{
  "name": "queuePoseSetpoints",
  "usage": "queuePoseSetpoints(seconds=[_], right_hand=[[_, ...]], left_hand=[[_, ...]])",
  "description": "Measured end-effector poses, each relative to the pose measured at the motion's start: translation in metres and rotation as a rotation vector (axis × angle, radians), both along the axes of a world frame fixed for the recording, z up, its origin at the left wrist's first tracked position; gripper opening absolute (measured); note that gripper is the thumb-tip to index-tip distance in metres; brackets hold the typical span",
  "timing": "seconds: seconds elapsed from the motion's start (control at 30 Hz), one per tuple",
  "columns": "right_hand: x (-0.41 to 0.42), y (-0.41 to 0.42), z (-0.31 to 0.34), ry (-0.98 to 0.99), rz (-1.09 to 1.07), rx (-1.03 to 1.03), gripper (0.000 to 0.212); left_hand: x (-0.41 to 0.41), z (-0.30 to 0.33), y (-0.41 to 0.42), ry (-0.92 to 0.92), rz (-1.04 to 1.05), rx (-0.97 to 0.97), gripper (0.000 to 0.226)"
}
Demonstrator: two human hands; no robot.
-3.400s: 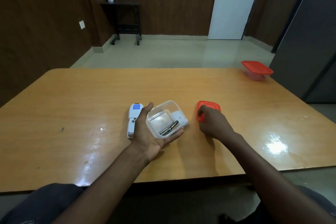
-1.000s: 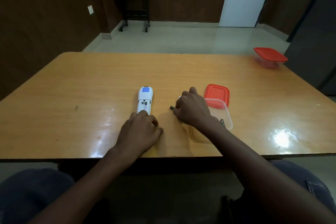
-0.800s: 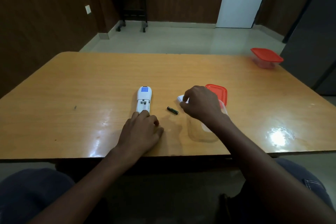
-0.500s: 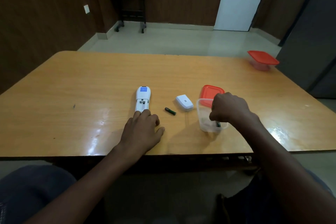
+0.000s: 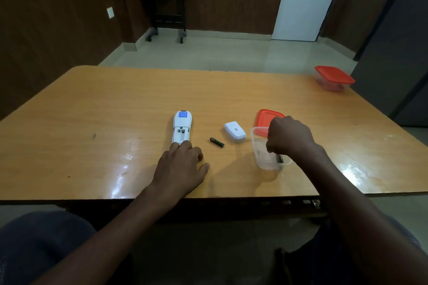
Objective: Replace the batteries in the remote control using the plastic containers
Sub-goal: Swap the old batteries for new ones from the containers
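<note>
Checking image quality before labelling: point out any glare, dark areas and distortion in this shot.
Head view: glare patches on the table near the right hand and beside the left hand; below the table edge is nearly black; wide-angle lens bows the far edge.

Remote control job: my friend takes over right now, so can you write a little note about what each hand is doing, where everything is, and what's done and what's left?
Left hand: fingers rest on the near end of the remote control, which lies back up with its battery bay open and looking empty.
Right hand: curled, reaching into the open clear container; one battery in the container shows under it, grip unclear.
On the table: loose battery, battery cover, red lid. A closed container sits at the far right.
Done: cover off, container opened.
Left: fit the batteries, close the cover.
</note>
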State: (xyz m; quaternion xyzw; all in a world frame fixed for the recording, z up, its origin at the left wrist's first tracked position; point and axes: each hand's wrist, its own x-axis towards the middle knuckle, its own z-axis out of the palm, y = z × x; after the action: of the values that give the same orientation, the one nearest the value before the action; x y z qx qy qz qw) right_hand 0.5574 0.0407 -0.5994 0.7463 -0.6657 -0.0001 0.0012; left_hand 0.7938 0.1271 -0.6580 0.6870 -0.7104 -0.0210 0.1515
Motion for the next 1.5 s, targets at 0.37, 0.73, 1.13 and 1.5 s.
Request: queuePoseSetpoints(seconds=[0.37, 0.73, 1.13, 1.5], right_hand=[[0.004, 0.007, 0.002, 0.135, 0.019, 0.112, 0.024], [0.013, 0.003, 0.003, -0.225, -0.067, -0.071, 0.015], [0.104, 0.018, -0.012, -1.106, 0.181, 0.151, 0.015], [0.144, -0.011, -0.032, -1.192, 0.134, 0.405, 0.057]], left_hand=[[0.0, -0.001, -0.001, -0.008, -0.009, 0.011, 0.039], [0.002, 0.001, 0.001, 0.006, -0.011, 0.026, 0.037], [0.044, 0.015, -0.01, 0.22, 0.191, 0.004, 0.042], [0.067, 0.018, -0.022, 0.297, 0.202, 0.038, 0.036]])
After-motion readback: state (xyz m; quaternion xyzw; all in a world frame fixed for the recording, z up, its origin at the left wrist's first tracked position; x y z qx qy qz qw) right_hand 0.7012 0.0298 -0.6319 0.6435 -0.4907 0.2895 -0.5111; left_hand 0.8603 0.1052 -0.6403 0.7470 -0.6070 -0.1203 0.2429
